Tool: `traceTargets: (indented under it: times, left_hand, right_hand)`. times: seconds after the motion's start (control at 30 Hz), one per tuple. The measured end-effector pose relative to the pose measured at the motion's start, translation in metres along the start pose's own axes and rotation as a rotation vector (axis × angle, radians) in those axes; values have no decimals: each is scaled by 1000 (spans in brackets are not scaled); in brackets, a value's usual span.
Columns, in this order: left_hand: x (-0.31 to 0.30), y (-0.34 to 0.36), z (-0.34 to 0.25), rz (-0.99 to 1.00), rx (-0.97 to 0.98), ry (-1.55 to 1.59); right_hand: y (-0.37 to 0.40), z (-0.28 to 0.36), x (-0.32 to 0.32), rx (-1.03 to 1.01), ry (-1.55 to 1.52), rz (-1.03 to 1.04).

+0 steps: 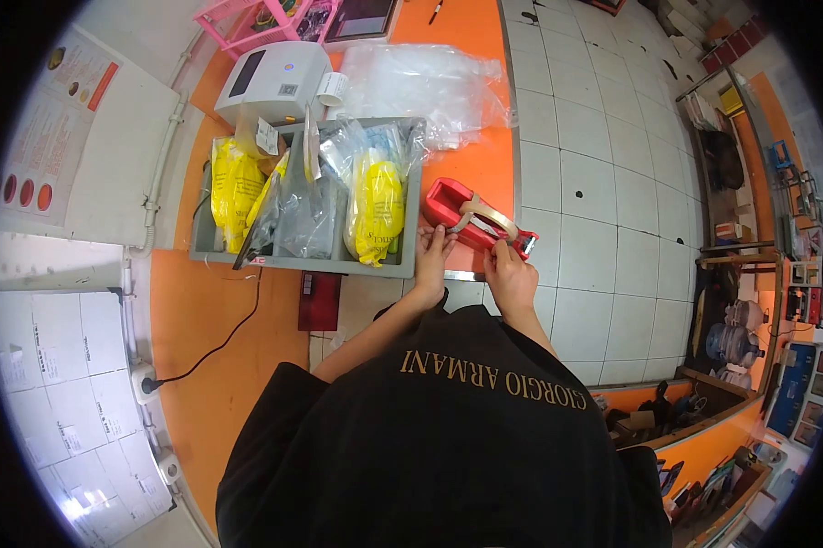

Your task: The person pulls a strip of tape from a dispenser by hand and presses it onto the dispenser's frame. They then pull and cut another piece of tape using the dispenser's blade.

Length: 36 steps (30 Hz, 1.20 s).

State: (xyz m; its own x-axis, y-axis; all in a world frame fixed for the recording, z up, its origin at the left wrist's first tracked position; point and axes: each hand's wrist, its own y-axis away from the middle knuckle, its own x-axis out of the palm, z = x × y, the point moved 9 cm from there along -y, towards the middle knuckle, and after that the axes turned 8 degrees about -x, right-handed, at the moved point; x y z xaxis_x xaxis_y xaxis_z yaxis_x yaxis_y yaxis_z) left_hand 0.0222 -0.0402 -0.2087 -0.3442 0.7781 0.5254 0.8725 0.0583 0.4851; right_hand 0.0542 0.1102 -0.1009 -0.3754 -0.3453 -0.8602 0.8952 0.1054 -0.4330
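Note:
A red tape dispenser (448,196) with a roll of tan tape (490,216) lies near the front edge of the orange table. My left hand (432,256) has its fingers closed on the dispenser's near left side, steadying it. At the cutter end (527,243), the fingers of my right hand (512,274) are pinched together at the tape, though the tape end itself is too small to make out. Left of my left hand stands a grey divided bin (411,192) holding yellow packets (377,205) and clear plastic bags (306,219).
Behind the bin are a white label printer (279,80), a stack of clear plastic bags (411,82) and a pink basket (238,27). A black cable (233,333) hangs at the left. Tiled floor (603,210) lies right of the table, with shelves (749,256) beyond.

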Motion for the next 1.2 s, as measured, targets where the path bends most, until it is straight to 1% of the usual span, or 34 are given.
traceTargets:
  times: [0.17,0.27,0.33,0.37,0.43,0.47,0.53,0.57,0.63,0.67,0.73,0.77,0.83,0.87,0.93,1.07,1.13,1.17,1.2]
  left_hand:
    - [2,1,4,-60,30,-29]
    - [2,2,6,-78,83,-45]
    - [4,6,6,-92,112,-34]
    - [5,8,7,-96,117,-28]
    - [8,14,7,-112,118,3]
    - [10,17,7,-116,123,6]
    - [13,25,11,-154,73,86]
    - [15,30,12,-156,75,87]
    - [22,37,27,-111,-41,105]
    - [24,38,29,-117,-36,107]
    - [30,42,28,-100,38,-68]
    - [28,42,32,-107,38,-66]
    - [33,39,47,-21,11,-154]
    - [32,39,53,-26,14,-151]
    - [38,42,64,6,-45,-144]
    - [40,48,65,9,-36,-149]
    - [43,48,64,62,66,-368]
    - [37,45,69,57,63,-371]
    - [37,42,73,98,89,-474]
  right_hand:
    - [3,-5,-6,-7,3,5]
    - [4,-2,-18,-65,25,49]
    - [0,-2,-49,-87,-183,-92]
    - [-2,-3,-57,-95,-186,-91]
    - [-4,-13,-74,-46,-225,-168]
    - [-5,-17,-74,-52,-229,-167]
    - [-7,-24,-59,-59,-291,-62]
    - [-5,-28,-55,-62,-293,-61]
    - [-3,-32,-39,-52,-395,12]
    - [-3,-34,-36,-57,-401,16]
    - [-1,-39,-25,-13,-439,96]
    - [-1,-39,-25,-16,-443,102]
    - [-1,-42,-22,10,-456,145]
    - [-2,-42,-23,5,-459,148]
    - [-2,-42,-23,-8,-443,155]
    - [-2,-41,-23,-13,-451,167]
    - [-2,-41,-23,-32,-447,151]
    - [-2,-42,-22,-30,-452,155]
    - [-2,-43,-20,-21,-447,164]
